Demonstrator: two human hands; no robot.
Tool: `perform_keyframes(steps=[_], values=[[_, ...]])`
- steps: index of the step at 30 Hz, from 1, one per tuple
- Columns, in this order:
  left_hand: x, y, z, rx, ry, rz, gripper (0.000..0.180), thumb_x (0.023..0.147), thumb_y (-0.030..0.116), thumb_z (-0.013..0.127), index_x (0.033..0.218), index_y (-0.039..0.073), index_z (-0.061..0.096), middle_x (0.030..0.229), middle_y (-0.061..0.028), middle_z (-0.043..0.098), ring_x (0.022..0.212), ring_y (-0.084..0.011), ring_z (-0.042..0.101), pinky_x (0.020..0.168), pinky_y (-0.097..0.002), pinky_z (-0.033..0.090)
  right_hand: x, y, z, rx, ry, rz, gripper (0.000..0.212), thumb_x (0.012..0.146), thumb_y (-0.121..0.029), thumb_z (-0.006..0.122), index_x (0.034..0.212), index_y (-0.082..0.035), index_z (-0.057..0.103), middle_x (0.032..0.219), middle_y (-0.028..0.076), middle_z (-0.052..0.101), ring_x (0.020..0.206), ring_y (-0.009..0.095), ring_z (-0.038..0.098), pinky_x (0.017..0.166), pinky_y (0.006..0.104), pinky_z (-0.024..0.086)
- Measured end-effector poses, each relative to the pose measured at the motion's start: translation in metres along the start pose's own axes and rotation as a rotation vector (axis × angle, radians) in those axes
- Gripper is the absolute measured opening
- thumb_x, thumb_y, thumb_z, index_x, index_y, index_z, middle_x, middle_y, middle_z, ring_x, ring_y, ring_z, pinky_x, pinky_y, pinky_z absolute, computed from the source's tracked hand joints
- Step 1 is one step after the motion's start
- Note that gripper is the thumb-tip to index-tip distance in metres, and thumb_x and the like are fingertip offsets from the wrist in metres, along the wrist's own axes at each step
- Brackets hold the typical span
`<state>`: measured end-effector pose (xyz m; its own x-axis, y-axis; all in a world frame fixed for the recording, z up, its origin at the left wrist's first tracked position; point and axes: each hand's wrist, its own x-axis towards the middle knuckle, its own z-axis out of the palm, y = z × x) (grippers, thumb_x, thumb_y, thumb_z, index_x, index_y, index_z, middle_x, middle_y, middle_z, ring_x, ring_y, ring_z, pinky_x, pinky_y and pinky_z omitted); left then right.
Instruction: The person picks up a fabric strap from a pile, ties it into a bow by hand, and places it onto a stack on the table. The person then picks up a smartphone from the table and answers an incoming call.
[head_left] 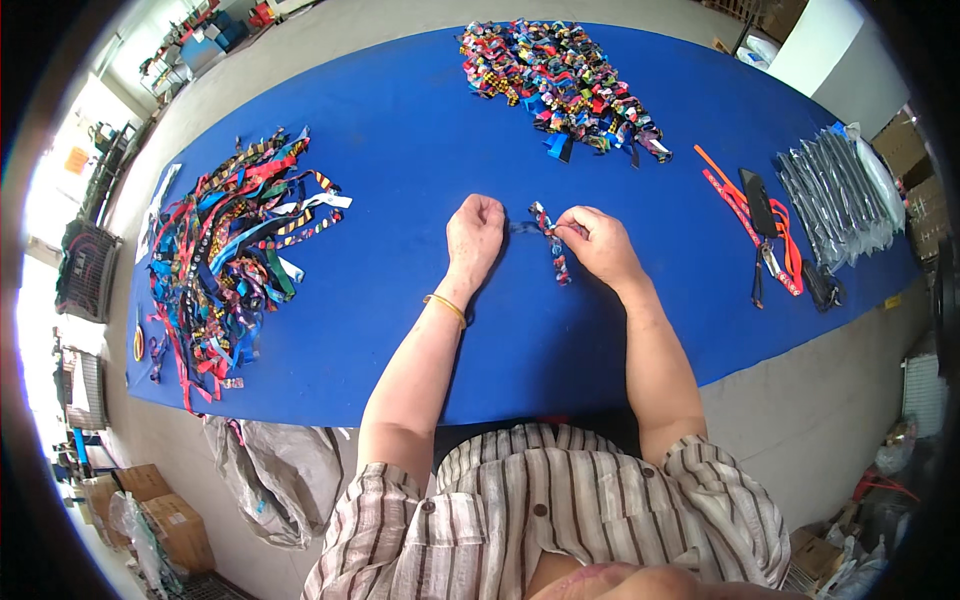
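Observation:
In front of me, over the blue-covered table, a short patterned ribbon (560,265) in red, white and dark blue hangs from the fingers of my right hand (604,243). The thumb and forefinger pinch it near its middle, where it looks folded or knotted. A dark blue strip of it (522,228) runs left toward my left hand (474,236). That hand is closed, its fingertips curled together at the strip's end; the exact grip is partly hidden. A yellow bangle (446,308) circles my left wrist.
Loose patterned ribbons (235,245) lie heaped at the left, near yellow-handled scissors (139,344). A dense pile of short ribbon pieces (560,80) spreads at the far side. Rightward are a black phone (758,203), an orange lanyard (793,255) and plastic-wrapped packs (832,200).

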<state>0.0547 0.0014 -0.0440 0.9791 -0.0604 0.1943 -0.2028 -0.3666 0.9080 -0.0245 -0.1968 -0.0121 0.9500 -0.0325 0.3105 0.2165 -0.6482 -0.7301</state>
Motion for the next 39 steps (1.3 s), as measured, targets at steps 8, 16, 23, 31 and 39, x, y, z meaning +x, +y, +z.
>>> perform_keyframes(steps=[8,16,23,31,39], values=[[-0.004,-0.002,0.0,-0.214,0.039,-0.048,0.013,0.094,0.013,0.065,0.092,0.0,0.066,0.071,0.001,0.06,0.065,-0.006,0.051,0.062,-0.0246,0.045,0.022,0.005,0.009,-0.129,0.079,-0.065,0.009,0.087,-0.017,0.071,0.092,-0.01,0.069,0.084,0.006,0.066,0.073,0.026,0.065,0.065,0.0368,0.05],[0.004,-0.003,-0.005,-0.272,0.139,-0.078,0.017,0.093,0.017,0.064,0.094,0.0,0.065,0.073,-0.0095,0.068,0.067,-0.0164,0.066,0.066,-0.0341,0.053,0.074,0.009,0.015,-0.425,-0.051,-0.322,0.008,0.092,-0.019,0.066,0.096,-0.012,0.066,0.089,0.005,0.068,0.085,0.028,0.066,0.076,0.0389,0.049],[0.006,0.002,0.002,-0.145,0.11,-0.025,0.008,0.09,0.01,0.065,0.088,0.003,0.064,0.062,-0.004,0.057,0.057,-0.0104,0.051,0.058,-0.0291,0.047,0.143,0.012,0.026,-0.423,-0.078,-0.467,0.009,0.093,-0.018,0.064,0.095,-0.01,0.065,0.091,0.006,0.067,0.091,0.028,0.065,0.082,0.0403,0.047],[0.005,0.012,-0.004,0.032,0.017,-0.09,0.008,0.09,0.013,0.063,0.088,0.006,0.063,0.069,-0.0126,0.064,0.064,-0.0298,0.064,0.062,-0.0396,0.051,0.218,0.023,0.033,-0.402,-0.118,-0.425,0.009,0.091,-0.017,0.065,0.095,-0.009,0.063,0.091,0.011,0.066,0.095,0.033,0.062,0.085,0.0444,0.048],[0.003,0.014,-0.007,0.07,-0.032,-0.054,0.008,0.089,0.012,0.063,0.094,0.005,0.062,0.078,-0.0146,0.068,0.071,-0.0327,0.067,0.068,-0.0418,0.053,0.264,0.023,0.048,-0.364,-0.166,-0.386,0.012,0.094,-0.017,0.062,0.101,-0.007,0.06,0.094,0.013,0.067,0.092,0.034,0.065,0.079,0.044,0.05]])
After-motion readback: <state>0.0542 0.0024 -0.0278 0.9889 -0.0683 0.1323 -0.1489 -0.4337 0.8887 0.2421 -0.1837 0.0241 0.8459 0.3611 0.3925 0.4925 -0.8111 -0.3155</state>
